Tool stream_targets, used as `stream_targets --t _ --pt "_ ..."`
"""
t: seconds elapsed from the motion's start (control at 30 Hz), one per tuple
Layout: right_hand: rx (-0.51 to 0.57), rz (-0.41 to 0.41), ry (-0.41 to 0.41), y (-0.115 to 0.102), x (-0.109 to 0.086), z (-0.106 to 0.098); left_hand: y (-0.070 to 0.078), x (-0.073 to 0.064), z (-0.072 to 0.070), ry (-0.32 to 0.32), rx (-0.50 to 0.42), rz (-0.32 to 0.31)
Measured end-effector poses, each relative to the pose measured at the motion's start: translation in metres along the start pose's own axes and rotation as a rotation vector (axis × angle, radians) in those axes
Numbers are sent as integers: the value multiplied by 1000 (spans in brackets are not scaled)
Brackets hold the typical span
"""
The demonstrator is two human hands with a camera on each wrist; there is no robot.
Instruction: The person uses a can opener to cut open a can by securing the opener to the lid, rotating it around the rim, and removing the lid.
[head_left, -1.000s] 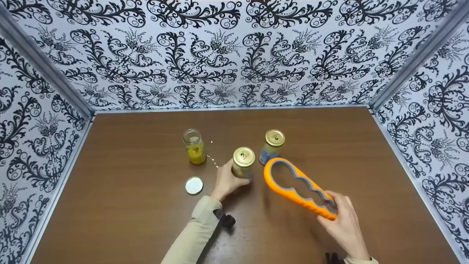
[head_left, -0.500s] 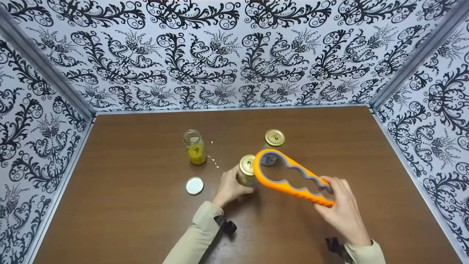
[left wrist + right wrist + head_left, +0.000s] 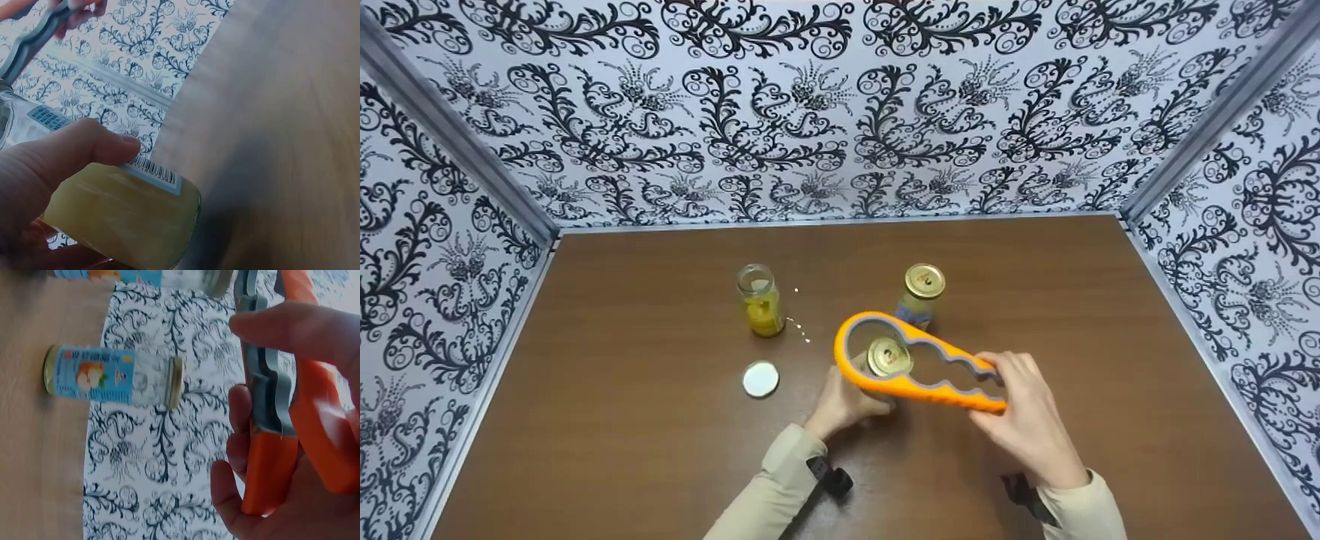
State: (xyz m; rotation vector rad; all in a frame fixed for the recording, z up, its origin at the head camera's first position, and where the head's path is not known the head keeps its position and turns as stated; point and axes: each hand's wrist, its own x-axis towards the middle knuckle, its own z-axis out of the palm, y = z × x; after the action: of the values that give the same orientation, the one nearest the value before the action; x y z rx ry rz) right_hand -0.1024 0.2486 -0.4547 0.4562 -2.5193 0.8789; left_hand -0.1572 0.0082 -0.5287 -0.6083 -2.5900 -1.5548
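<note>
My left hand (image 3: 840, 405) grips a lidded glass jar (image 3: 129, 208) of yellowish contents, thumb across its barcode label. The jar's gold lid (image 3: 889, 357) shows through the large loop of an orange jar opener (image 3: 919, 390) with a grey wavy inner edge. My right hand (image 3: 1027, 420) holds that opener by its narrow end, fingers on one arm and thumb on the other. In the right wrist view, a second closed jar (image 3: 95, 376) with a blue fruit label stands upright behind the opener.
An uncapped glass jar (image 3: 763, 309) with yellow contents stands at left. Its white-faced lid (image 3: 760, 379) lies in front of it on the brown table (image 3: 622, 337). Several small drops (image 3: 799, 327) lie beside the uncapped jar. Patterned panels (image 3: 840, 112) border the table at back and sides.
The left hand has brought its jar rightward and nearer. The right hand has moved the opener left, from beside the jar to where its loop frames the gold lid.
</note>
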Motion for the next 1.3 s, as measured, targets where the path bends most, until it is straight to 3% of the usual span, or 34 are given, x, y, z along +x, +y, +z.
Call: stream_targets --t 0.1,0.2,0.5,0.63,0.87,1.13,1.3 --pt "-28 -47 7 -2 2 7 5 -2 4 -55 -48 -46" --pt "-49 -74 10 -4 4 12 7 -3 8 -81 -56 -39" --pt "-93 -36 -43 -11 3 13 8 -10 15 -23 -48 27" --pt "-152 -60 -31 -11 1 13 7 -12 15 -27 -49 29" --pt "-176 -154 54 -10 -4 14 7 -13 12 -147 -108 -21" --pt "-140 -201 54 -9 -5 14 10 -11 4 -235 103 74" --pt "-111 -223 41 -8 -5 12 11 -13 -1 -284 175 68"
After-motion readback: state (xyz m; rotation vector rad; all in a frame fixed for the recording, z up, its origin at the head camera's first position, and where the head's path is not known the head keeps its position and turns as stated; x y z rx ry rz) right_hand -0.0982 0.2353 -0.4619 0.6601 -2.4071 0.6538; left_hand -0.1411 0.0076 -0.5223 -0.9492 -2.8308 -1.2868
